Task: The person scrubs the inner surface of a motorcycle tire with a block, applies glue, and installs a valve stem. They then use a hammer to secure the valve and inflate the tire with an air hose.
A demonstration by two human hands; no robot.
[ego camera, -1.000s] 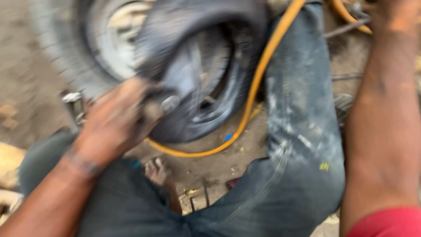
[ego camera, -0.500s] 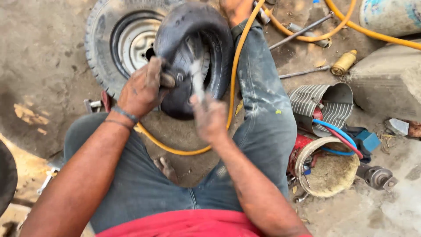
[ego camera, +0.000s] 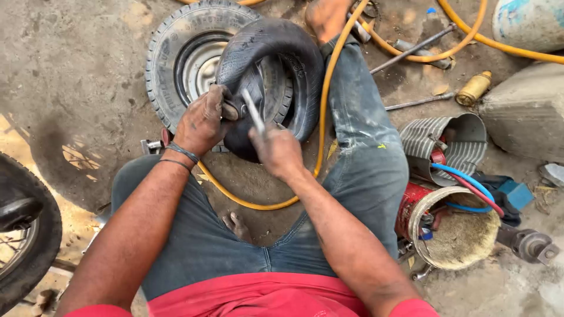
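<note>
Hands worked one black inner tube (ego camera: 294, 64), stood upright against one wheel (ego camera: 176, 64) lying flat on the dirt. Left hand (ego camera: 202, 120) pinched a fold of the tube's rubber. Right hand (ego camera: 276, 151) closed its grip on one thin metal tool (ego camera: 254, 114), long axis tilted up and leftward. One yellow hose (ego camera: 320, 117) crossed the jeans.

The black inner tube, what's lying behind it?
Behind the black inner tube lies a tyre on its rim, flat on the ground. The tube and left hand cover its right side.
</note>
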